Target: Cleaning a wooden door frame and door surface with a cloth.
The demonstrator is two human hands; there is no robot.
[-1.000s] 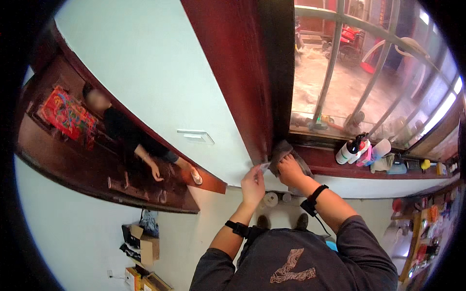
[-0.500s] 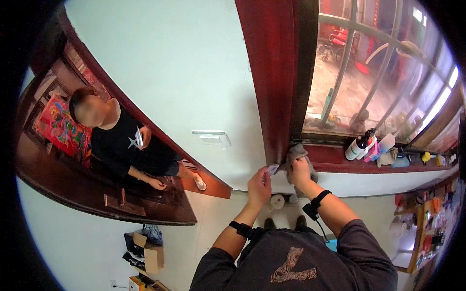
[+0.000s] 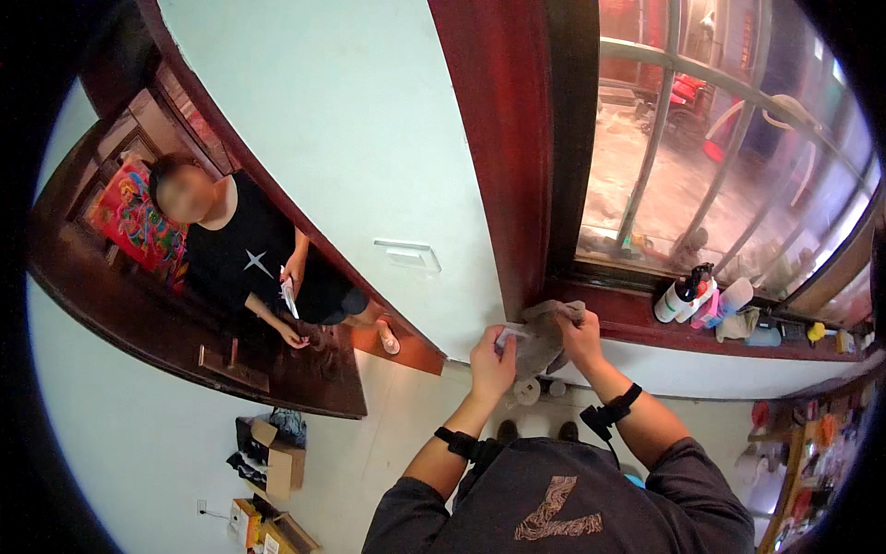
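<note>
My left hand point(image 3: 492, 365) is closed on a small flat whitish piece point(image 3: 511, 333), like a card or packet; its exact kind is too small to make out. A grey-brown cloth point(image 3: 538, 353) hangs from my right hand point(image 3: 580, 343), whose fingers pinch its upper edge. Both hands are close together in front of the dark red window frame, beside the left end of the sill point(image 3: 618, 319). The cloth's left edge comes right up to the whitish piece.
Along the sill stand a white bottle with a black pump point(image 3: 676, 297), a pink box point(image 3: 708, 312) and other small items. A barred window point(image 3: 664, 148) rises behind. At left, a person point(image 3: 249, 245) holding something white stands by a dark wooden door point(image 3: 305, 369). Cardboard boxes point(image 3: 281, 471) lie on the floor.
The cloth has come up off the sill corner and now hangs spread between my hands. My right hand has shifted slightly down and right. The other person's hand with the white thing is lower.
</note>
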